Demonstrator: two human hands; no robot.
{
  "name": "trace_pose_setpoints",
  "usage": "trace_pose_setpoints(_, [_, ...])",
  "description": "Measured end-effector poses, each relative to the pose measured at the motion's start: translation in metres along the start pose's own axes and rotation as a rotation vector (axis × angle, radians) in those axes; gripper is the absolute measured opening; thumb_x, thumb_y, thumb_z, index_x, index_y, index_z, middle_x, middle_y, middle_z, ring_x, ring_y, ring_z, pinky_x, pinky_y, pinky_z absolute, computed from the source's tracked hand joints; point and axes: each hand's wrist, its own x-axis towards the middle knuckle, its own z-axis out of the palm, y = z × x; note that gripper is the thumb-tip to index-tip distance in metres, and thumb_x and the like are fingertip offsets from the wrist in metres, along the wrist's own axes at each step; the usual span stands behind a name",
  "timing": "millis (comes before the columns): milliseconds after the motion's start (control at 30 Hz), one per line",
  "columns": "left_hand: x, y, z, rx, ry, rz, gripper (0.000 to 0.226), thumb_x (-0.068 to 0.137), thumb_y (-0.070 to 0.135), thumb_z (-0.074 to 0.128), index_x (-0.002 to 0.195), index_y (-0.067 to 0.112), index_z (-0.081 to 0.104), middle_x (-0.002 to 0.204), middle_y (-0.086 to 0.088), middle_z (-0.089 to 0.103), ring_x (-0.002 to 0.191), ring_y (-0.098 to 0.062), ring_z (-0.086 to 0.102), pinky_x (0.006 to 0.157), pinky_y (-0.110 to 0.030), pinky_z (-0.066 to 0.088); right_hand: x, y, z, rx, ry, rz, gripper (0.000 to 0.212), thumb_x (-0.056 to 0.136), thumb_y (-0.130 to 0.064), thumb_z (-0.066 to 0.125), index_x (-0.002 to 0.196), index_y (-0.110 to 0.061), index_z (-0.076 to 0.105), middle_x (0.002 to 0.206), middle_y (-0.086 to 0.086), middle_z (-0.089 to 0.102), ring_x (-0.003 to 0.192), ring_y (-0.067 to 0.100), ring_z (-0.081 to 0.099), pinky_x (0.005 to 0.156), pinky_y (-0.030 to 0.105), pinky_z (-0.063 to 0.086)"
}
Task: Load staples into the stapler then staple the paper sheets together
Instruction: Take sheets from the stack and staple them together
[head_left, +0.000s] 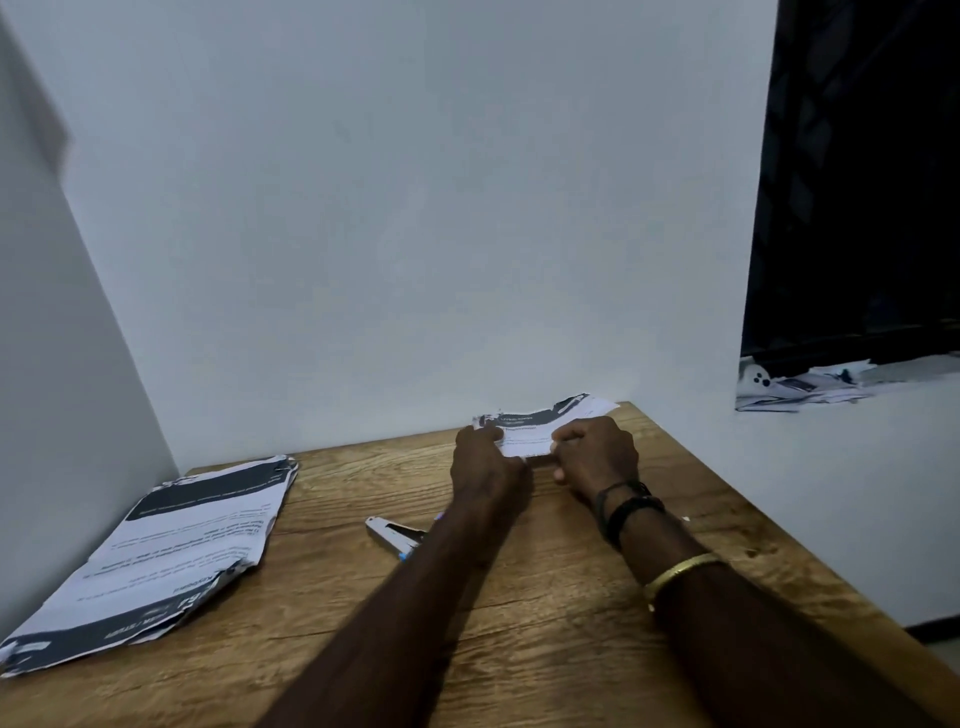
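**Two hands grip a small set of printed sheets at the far edge of a wooden desk**

Seen from the person's head, looking forward and down. Both bare forearms reach out over a brown wood-grain desk (519, 623) that stands against a plain pale wall (415, 208).

The left hand (485, 462) and the right hand (595, 457) sit close together near the desk's far edge. The fingers of both hands are curled and clenched on the near edge of a small bunch of paper sheets (540, 428). The sheets are white with a dark printed band, and their far end lies close to the wall.

The stapler (392, 535), silver metal with a touch of blue, lies on the desk nearer the person. No hand touches it, and the left forearm hides part of it.

A larger, crumpled stack of printed papers (176, 551) lies on the left side of the desk, well apart from the hands.

The right wrist wears dark cord bands (628, 506), and a gold bangle (680, 569) sits further up that arm. At upper right is a dark window (857, 182), with loose papers (800, 387) on its ledge.
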Motion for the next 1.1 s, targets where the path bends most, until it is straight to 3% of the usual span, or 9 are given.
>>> trace_pose_setpoints(100, [0.002,0.008,0.016,0.194,-0.044,0.047,0.052,0.087,0.023,0.068,0.138,0.015,0.057,0.163,-0.012,0.028,0.148,-0.027,0.032,0.116,-0.035,0.032,0.01,0.01,-0.001,-0.065,-0.005,0.036,0.012,0.086,-0.019,0.07,0.091,-0.022,0.08,0.091,0.006,0.08,0.092,0.026,0.076,0.089,0.036,0.06])
trace_pose_setpoints(167, [0.002,0.01,0.027,0.32,-0.099,0.101,0.043,0.089,0.027,0.063,0.131,0.016,0.062,0.156,-0.01,0.041,0.143,-0.028,0.037,0.114,-0.04,0.036,0.017,0.015,0.0,-0.122,-0.007,0.049,0.014,0.087,-0.02,0.068,0.095,-0.018,0.08,0.099,0.008,0.079,0.097,0.028,0.074,0.089,0.034,0.059])
trace_pose_setpoints(233, [0.004,0.011,0.038,0.396,-0.156,0.142,0.029,0.088,0.031,0.058,0.111,0.015,0.068,0.131,-0.008,0.061,0.127,-0.029,0.052,0.106,-0.043,0.043,0.024,0.017,0.001,-0.195,-0.003,0.036,0.017,0.089,-0.022,0.065,0.097,-0.016,0.079,0.105,0.009,0.077,0.103,0.031,0.07,0.086,0.033,0.057])
trace_pose_setpoints(300, [0.008,0.011,0.046,0.431,-0.222,0.152,0.029,0.09,0.036,0.051,0.1,0.015,0.067,0.121,-0.008,0.066,0.119,-0.03,0.057,0.104,-0.046,0.043,0.03,0.019,0.003,-0.25,-0.014,0.025,0.019,0.09,-0.023,0.062,0.098,-0.015,0.077,0.11,0.01,0.075,0.106,0.034,0.068,0.084,0.034,0.056])
trace_pose_setpoints(467, [0.03,0.006,0.059,0.471,-0.288,0.114,0.038,0.094,0.041,0.041,0.109,0.018,0.066,0.125,-0.004,0.067,0.132,-0.028,0.043,0.112,-0.05,0.03,0.045,0.023,0.008,-0.417,-0.05,-0.021,0.025,0.092,-0.028,0.061,0.111,-0.02,0.075,0.123,0.007,0.07,0.114,0.032,0.066,0.091,0.034,0.054])
trace_pose_setpoints(600, [0.045,0.002,0.061,0.51,-0.322,0.114,0.035,0.09,0.038,0.044,0.115,0.022,0.064,0.128,-0.002,0.066,0.126,-0.026,0.053,0.113,-0.055,0.026,0.057,0.025,0.014,-0.493,-0.09,-0.048,0.026,0.09,-0.026,0.058,0.109,-0.017,0.073,0.12,0.008,0.071,0.113,0.032,0.065,0.088,0.032,0.053])
trace_pose_setpoints(767, [0.054,0.0,0.061,0.502,-0.332,0.113,0.037,0.092,0.039,0.046,0.122,0.024,0.061,0.131,-0.003,0.065,0.13,-0.027,0.052,0.117,-0.062,0.017,0.062,0.024,0.018,-0.548,-0.114,-0.077,0.025,0.089,-0.028,0.059,0.108,-0.019,0.073,0.119,0.007,0.071,0.112,0.031,0.066,0.083,0.03,0.05])
trace_pose_setpoints(967, [0.046,0.005,0.052,0.474,-0.238,0.195,0.033,0.092,0.032,0.05,0.12,0.022,0.065,0.129,-0.001,0.068,0.129,-0.024,0.053,0.119,-0.05,0.012,0.053,0.021,0.017,-0.499,-0.072,-0.131,0.028,0.09,-0.03,0.063,0.116,-0.028,0.072,0.126,0.004,0.071,0.116,0.031,0.066,0.086,0.032,0.051])
trace_pose_setpoints(1100, [0.033,0.008,0.036,0.335,-0.12,0.237,0.041,0.092,0.024,0.052,0.131,0.02,0.063,0.137,-0.004,0.064,0.13,-0.024,0.054,0.115,-0.038,0.032,0.036,0.013,0.018,-0.396,-0.048,-0.19,0.036,0.092,-0.035,0.063,0.127,-0.032,0.067,0.134,0.001,0.068,0.122,0.028,0.063,0.093,0.034,0.051])
